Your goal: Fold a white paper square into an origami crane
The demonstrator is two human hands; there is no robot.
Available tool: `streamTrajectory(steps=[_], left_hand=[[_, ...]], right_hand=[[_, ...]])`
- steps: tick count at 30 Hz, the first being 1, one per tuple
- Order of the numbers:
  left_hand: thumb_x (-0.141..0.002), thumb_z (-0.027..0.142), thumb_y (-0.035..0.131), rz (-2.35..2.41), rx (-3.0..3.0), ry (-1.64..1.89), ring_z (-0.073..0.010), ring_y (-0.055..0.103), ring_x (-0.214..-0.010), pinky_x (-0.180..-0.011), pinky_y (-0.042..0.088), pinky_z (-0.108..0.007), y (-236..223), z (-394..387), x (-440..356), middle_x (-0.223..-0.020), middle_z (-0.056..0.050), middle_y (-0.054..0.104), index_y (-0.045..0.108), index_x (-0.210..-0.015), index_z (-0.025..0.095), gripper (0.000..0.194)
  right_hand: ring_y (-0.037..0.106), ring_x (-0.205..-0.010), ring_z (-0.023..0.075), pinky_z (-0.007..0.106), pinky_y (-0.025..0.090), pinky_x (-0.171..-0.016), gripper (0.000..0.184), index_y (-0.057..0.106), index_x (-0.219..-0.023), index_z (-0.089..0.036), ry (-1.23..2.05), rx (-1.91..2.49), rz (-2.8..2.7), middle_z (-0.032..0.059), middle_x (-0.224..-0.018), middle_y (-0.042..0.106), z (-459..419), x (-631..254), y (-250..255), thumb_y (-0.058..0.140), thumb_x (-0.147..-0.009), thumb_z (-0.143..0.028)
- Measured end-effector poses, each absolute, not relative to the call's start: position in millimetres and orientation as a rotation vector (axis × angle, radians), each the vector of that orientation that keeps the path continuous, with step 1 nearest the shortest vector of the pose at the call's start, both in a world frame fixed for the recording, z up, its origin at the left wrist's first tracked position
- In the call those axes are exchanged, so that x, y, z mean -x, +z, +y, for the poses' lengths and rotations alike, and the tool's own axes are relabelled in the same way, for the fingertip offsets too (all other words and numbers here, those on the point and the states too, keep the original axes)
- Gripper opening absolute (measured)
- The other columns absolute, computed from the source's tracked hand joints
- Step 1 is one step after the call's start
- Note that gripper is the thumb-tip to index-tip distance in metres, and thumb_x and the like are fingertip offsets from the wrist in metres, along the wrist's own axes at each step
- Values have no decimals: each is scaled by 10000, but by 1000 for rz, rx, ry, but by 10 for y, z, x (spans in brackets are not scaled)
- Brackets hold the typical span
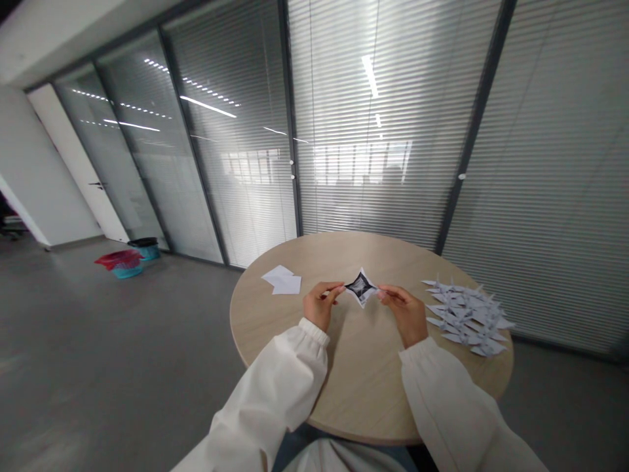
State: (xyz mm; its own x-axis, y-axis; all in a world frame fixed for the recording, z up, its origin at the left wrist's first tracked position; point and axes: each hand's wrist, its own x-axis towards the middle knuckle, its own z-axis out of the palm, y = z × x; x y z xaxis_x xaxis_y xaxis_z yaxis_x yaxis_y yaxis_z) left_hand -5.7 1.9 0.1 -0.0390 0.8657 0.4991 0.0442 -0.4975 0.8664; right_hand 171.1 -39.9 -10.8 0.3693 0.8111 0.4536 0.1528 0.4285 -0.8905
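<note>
Above the middle of the round table, a partly folded sheet of paper (360,287) is stretched between my two hands. It has a four-pointed outline, with white edges and a dark printed face toward me. My left hand (322,303) pinches its left point between thumb and fingers. The right point sits in the pinch of my right hand (405,311). Both hands are just over the tabletop, and white sleeves cover my arms up to the wrists.
Loose white paper sheets (284,280) lie on the left of the wooden table (363,393). A spread of many folded paper cranes (466,314) covers its right side. Lined bins (122,264) stand on the floor at far left. A glass partition with blinds (373,190) rises behind the table.
</note>
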Motion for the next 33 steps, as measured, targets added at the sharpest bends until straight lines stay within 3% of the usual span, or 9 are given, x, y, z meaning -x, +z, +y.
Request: streamTrajectory(steps=[11,17,27,33], left_hand=[[-640,370,643,1045,-1630,1616,-130,567,-626,-468,464,-205,67,-35,84,-769,-53,663,704,-746,178,227],[-632,357,651,959,-1604,1536,-125,568,-628,-510,490,-221,57,-32,69,-852,-55,672,693,-824,174,268],[-592,347,676,962,-1442,1559,-133,569,-629,-471,467,-199,58,10,78,-708,-52,664,690,-705,134,241],[-605,332,672,871,-1462,1461,-140,577,-670,-477,475,-198,45,19,64,-766,-56,664,679,-847,140,308]], right_hand=[[610,-726,196,318,478,-698,266,677,-814,-181,524,1094,-1084,50,-793,682,-418,-1725,-99,639,-652,-389],[606,-718,190,293,474,-666,304,672,-836,-171,537,1091,-1072,55,-798,681,-401,-1734,-133,636,-652,-410],[596,-718,195,285,459,-648,315,674,-821,-165,516,1137,-1079,68,-821,678,-394,-1758,-136,630,-649,-426],[591,-724,196,287,462,-642,305,676,-819,-168,532,1124,-1094,67,-810,672,-392,-1748,-136,629,-655,-422]])
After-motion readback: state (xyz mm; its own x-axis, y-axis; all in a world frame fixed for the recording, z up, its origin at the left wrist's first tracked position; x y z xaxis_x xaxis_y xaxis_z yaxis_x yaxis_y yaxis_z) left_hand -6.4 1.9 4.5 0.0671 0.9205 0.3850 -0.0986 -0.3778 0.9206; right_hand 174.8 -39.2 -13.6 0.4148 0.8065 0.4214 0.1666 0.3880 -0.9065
